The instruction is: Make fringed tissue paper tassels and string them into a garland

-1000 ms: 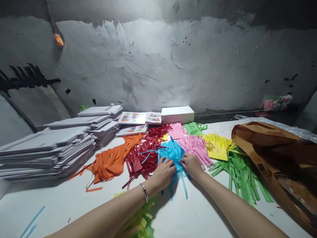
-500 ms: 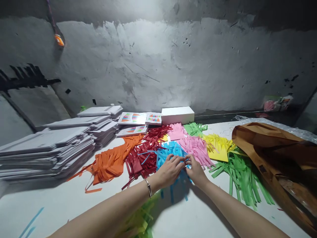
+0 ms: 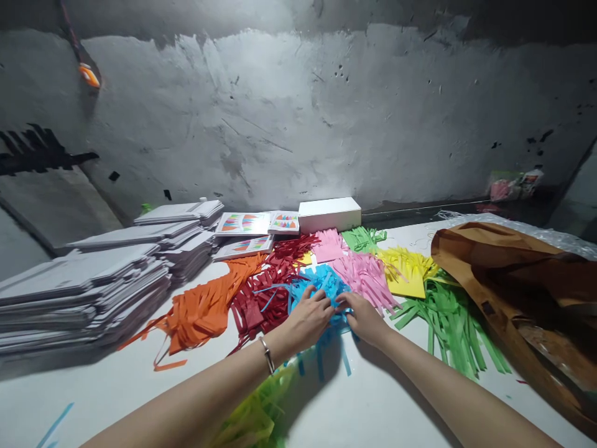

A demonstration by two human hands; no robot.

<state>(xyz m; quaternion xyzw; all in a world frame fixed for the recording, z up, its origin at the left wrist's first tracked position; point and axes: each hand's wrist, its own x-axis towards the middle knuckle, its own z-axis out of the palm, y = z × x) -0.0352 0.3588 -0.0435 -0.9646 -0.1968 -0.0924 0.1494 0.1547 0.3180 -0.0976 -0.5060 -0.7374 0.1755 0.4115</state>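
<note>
A pile of blue fringed paper (image 3: 321,281) lies at the middle of the white table. My left hand (image 3: 311,316), with a bracelet at its wrist, rests on the pile's front part, its fingers bent down into the strips. Close beside it, my right hand (image 3: 362,316) has curled fingers at the pile's right front edge. The fingertips of both hands nearly meet among the strips, and what they grip is too small to make out. Dark red fringe (image 3: 261,305) lies left of the blue pile, and pink fringe (image 3: 364,274) lies to its right.
Stacks of white sheets (image 3: 79,274) stand at the left. Orange fringe (image 3: 198,314), yellow fringe (image 3: 405,274) and green fringe (image 3: 454,323) lie around. A white box (image 3: 329,214) sits at the back, a brown bag (image 3: 513,292) at the right. Yellow-green fringe (image 3: 256,410) lies below my left forearm.
Both hands have shifted slightly left in view, along with the whole scene. My fingertips are slightly farther apart over the blue strips.
</note>
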